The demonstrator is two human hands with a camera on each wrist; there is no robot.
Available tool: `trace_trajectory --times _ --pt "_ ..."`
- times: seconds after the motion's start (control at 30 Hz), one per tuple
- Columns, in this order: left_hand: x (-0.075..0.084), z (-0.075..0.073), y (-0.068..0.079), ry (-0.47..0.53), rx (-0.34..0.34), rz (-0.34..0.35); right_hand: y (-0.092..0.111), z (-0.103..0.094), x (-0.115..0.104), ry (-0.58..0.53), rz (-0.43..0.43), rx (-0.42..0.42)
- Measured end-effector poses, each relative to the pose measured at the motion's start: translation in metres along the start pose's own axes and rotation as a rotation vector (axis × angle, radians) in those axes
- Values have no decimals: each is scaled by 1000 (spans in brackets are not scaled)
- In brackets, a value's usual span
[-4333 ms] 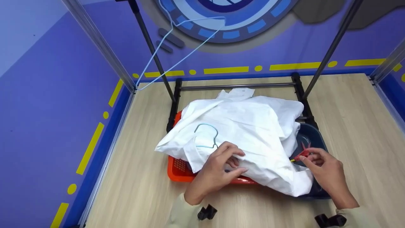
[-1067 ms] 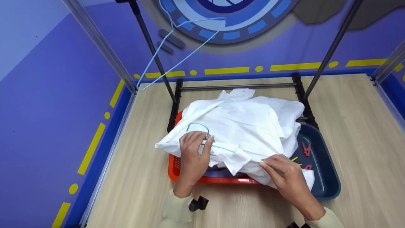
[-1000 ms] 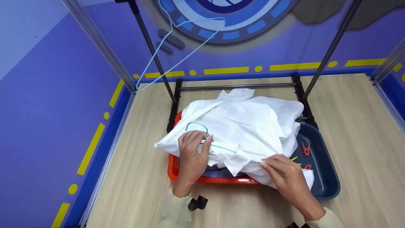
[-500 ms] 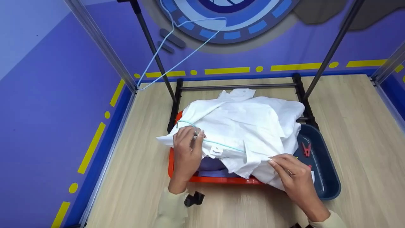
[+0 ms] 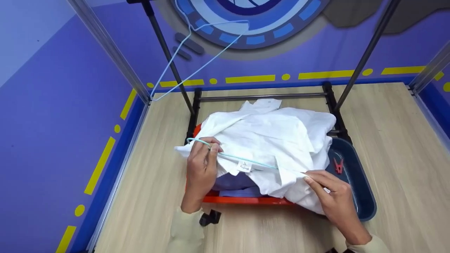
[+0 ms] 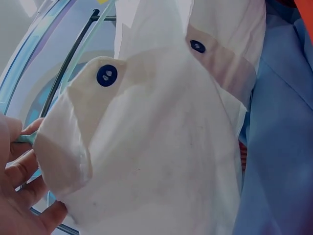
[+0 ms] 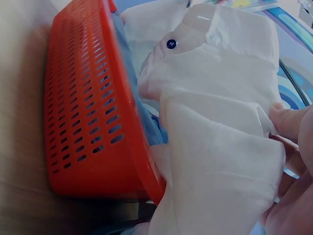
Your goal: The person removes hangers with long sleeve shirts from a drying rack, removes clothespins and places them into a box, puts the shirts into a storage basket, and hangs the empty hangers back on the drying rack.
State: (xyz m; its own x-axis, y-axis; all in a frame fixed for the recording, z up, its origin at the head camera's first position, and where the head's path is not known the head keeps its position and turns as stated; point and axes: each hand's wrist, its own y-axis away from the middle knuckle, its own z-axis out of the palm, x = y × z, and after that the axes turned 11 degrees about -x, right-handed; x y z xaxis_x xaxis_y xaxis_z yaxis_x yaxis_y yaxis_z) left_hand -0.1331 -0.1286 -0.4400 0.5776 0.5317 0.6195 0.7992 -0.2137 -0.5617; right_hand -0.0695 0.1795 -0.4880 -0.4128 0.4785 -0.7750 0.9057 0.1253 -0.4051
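A white shirt with dark buttons, a collar and a small label lies heaped over the orange basket. A light teal wire hanger runs along its collar, its right part hidden in the cloth. My left hand grips the hanger just below its hook. With thumb and fingers, my right hand pinches the shirt's edge at the shoulder, to the right of the collar. In the left wrist view, the shirt hangs beside the fingers; in the right wrist view, the pinched cloth is folded.
Under the shirt, the orange basket holds bluish-purple clothes. A dark tray with a red clothespin stands at right. Behind rises a black rack; a pale blue hanger hangs at upper left.
My right hand has let go of a red clothespin over the tray and taken the shirt's edge. My left hand has gripped the hanger and drawn it leftward; the collar is spread wider.
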Motion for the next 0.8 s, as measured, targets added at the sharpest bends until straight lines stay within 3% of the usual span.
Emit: trace_trajectory --times 0.2,0.5,0.8 --pt "-1 -2 0 -20 22 47 -3 -1 1 -42 26 21" --pt "-2 -6 5 -29 32 77 -13 -5 -31 -84 129 9" --pt "1 -10 10 -28 20 68 -6 -2 -2 2 217 14"
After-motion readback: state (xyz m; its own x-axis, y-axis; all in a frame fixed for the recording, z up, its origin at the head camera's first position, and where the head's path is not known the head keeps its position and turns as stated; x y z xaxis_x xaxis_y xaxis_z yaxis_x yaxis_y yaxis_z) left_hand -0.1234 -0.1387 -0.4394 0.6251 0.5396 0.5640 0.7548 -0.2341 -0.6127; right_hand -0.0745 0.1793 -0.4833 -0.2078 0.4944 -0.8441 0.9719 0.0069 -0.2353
